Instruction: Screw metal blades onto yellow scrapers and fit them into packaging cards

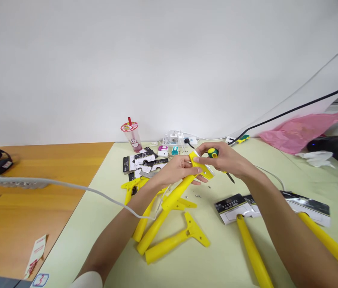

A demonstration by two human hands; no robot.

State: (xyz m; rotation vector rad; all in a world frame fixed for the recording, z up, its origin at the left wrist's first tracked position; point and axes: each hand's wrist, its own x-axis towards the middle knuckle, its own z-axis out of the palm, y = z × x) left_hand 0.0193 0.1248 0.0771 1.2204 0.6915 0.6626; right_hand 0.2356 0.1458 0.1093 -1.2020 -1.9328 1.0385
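Observation:
My left hand [178, 169] is closed around the neck of a yellow scraper [178, 193], just below its wide head. The handle points down toward me. At the head, the fingers of my right hand [227, 158] press on the edge, where a light strip runs along it. A screwdriver [213, 153] with a green and yellow handle is tucked in that same hand, its dark shaft pointing down to the right. Below lie several more yellow scraper handles, one a loose T-shaped piece [178, 241]. Small screws [198, 196] are scattered under my hands.
Black and white packaging cards [145, 157] lie at the back left, near a cup with a straw [133, 138]. A power strip [173, 138] stands by the wall. Carded scrapers [253, 252] lie right, a pink bag [301, 132] behind. A pale cable [97, 191] crosses in front.

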